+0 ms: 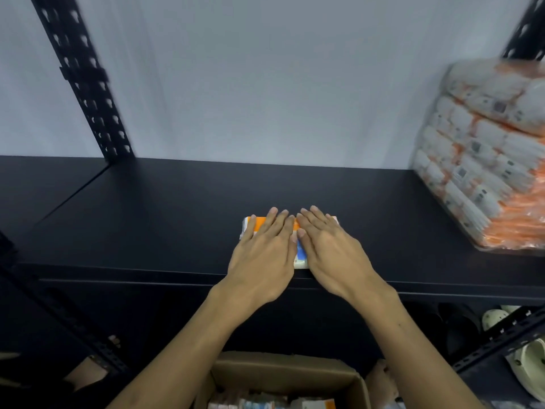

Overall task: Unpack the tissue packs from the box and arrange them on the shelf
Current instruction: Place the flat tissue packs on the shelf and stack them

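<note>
At the front edge of the matte black metal shelf (177, 208), our flat rectangular tissue pack (300, 255) in glossy orange-white-blue wrap, our left hand (262, 255) and right hand (333, 252) pressing it with straight fingers, stacked plastic-wrapped orange tissue bundles (486, 160) far right, open cardboard box (283, 376) below.

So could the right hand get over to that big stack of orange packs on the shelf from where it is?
Probably yes. The right hand lies flat on the tissue pack, and only bare shelf lies between it and the stack.

pale clogs (528, 369) and dark shoes (460, 329) on the lower rack at right, grey wall (265, 78) behind
</note>
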Action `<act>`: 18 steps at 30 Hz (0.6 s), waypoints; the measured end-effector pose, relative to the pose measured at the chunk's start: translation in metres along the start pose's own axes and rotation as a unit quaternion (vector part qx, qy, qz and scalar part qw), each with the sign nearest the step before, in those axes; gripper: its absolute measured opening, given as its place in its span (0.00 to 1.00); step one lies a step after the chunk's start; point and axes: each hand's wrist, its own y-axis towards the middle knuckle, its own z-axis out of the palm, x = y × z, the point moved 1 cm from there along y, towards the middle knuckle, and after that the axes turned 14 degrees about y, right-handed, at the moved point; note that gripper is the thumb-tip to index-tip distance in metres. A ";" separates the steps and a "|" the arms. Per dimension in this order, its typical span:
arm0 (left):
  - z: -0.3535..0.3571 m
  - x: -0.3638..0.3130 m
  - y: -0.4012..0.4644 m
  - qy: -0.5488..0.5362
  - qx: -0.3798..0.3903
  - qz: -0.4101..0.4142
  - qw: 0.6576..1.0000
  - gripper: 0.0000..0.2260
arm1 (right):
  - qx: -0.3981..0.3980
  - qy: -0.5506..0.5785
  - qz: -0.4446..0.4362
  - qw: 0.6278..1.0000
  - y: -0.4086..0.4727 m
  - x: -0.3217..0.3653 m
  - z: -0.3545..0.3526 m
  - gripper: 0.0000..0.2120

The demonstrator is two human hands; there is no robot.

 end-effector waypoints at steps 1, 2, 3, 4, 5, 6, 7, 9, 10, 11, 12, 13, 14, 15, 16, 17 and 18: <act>0.001 0.003 -0.002 -0.001 -0.003 0.007 1.000 0.25 | 0.004 0.002 -0.001 1.000 -0.001 -0.001 -0.001 0.24; 0.000 0.005 -0.004 -0.005 -0.004 0.013 1.000 0.24 | 0.009 0.005 0.000 1.000 -0.002 -0.002 -0.002 0.24; 0.000 0.008 -0.007 -0.007 -0.007 0.016 1.000 0.24 | 0.013 0.009 0.000 1.000 -0.004 -0.004 -0.003 0.24; 0.001 0.012 -0.009 -0.005 -0.010 0.014 1.000 0.24 | 0.016 0.013 0.003 1.000 -0.005 -0.007 -0.003 0.25; 0.001 0.016 -0.011 -0.006 -0.010 0.009 1.000 0.25 | 0.021 0.017 0.007 1.000 -0.006 -0.010 -0.004 0.25; 0.002 0.020 -0.014 -0.011 -0.009 0.003 1.000 0.25 | 0.028 0.021 0.013 0.999 -0.007 -0.012 -0.004 0.26; 0.001 0.024 -0.017 -0.018 -0.007 -0.001 1.000 0.25 | 0.035 0.025 0.020 0.999 -0.008 -0.014 -0.005 0.27; 0.001 0.031 -0.023 -0.026 0.003 -0.006 1.000 0.25 | 0.040 0.030 0.032 0.998 -0.011 -0.016 -0.006 0.28; 0.002 0.034 -0.025 -0.028 0.011 -0.009 1.000 0.24 | 0.037 0.032 0.033 0.998 -0.013 -0.017 -0.007 0.28; 0.002 0.039 -0.027 -0.031 0.020 -0.015 0.999 0.24 | 0.035 0.034 0.032 0.998 -0.014 -0.017 -0.007 0.28; 0.002 0.043 -0.029 -0.034 0.029 -0.022 0.999 0.24 | 0.034 0.035 0.031 0.998 -0.016 -0.017 -0.008 0.28; 0.003 0.047 -0.030 -0.041 0.038 -0.028 0.998 0.24 | 0.037 0.035 0.030 0.998 -0.018 -0.016 -0.008 0.28; 0.003 0.051 -0.031 -0.051 0.048 -0.032 0.997 0.24 | 0.043 0.031 0.032 0.998 -0.018 -0.016 -0.009 0.28; 0.003 0.053 -0.031 -0.062 0.057 -0.031 0.996 0.24 | 0.053 0.019 0.036 0.998 -0.017 -0.014 -0.011 0.28; 0.001 0.054 -0.030 -0.074 0.064 -0.029 0.995 0.24 | 0.063 -0.004 0.042 0.997 -0.015 -0.011 -0.012 0.28; -0.001 0.055 -0.029 -0.092 0.067 -0.029 0.993 0.24 | 0.070 -0.036 0.043 0.996 -0.012 -0.008 -0.013 0.29; -0.004 0.057 -0.026 -0.116 0.067 -0.033 0.990 0.25 | 0.068 -0.065 0.035 0.995 -0.008 -0.003 -0.014 0.29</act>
